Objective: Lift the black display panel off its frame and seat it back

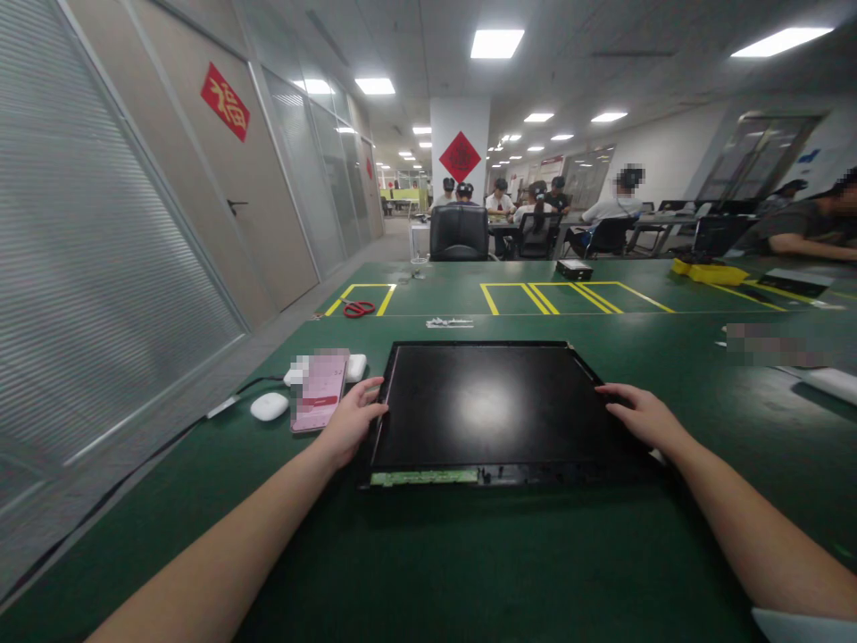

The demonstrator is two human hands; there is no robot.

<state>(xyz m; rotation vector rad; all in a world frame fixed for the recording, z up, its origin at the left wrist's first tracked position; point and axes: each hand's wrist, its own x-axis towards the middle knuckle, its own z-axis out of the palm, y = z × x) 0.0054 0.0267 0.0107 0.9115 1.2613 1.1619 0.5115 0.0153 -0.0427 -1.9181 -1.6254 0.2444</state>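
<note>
A black display panel (pixel 428 402) is in front of me, its dark glossy face turned up and reflecting a ceiling light. Along its near edge a green circuit strip (pixel 423 479) shows on the left. My left hand (pixel 352 420) grips the panel's left edge, thumb on the frame and some fingers hidden under or behind it. On the opposite edge my right hand (pixel 644 416) holds the panel, its fingertips on the frame and the lower fingers out of sight. Whether the panel touches the table or is slightly lifted, I cannot tell.
Left of the panel lie a pink-screened phone (pixel 321 397), a white rounded case (pixel 269 407) and a cable. Farther back are red-handled scissors (pixel 359 309), small tools (pixel 450 322), a black box (pixel 574 270) and a yellow object (pixel 710 271). People sit beyond the green table (pixel 469 563).
</note>
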